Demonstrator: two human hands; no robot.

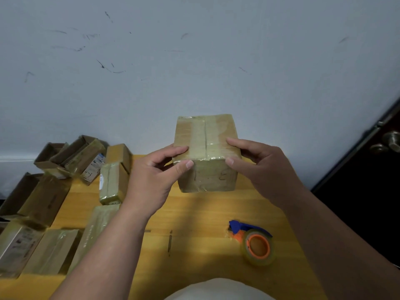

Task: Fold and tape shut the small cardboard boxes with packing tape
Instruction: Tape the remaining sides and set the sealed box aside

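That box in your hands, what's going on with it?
A person holds a small cardboard box above a yellow table, the left hand and right hand gripping its near top edge. Clear tape already covers the top seam. The tape dispenser lies untouched on the table to the right. More boxes, some taped and some open, sit piled at the left.

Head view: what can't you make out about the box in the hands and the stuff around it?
- Box: underside and far side face away; left hand and right hand cover its side edges.
- Writing on its near face: too faint to read.
- Tape dispenser: the tape's loose end is not discernible.
- Pile of boxes: cut off by the left edge; labels too small to read.
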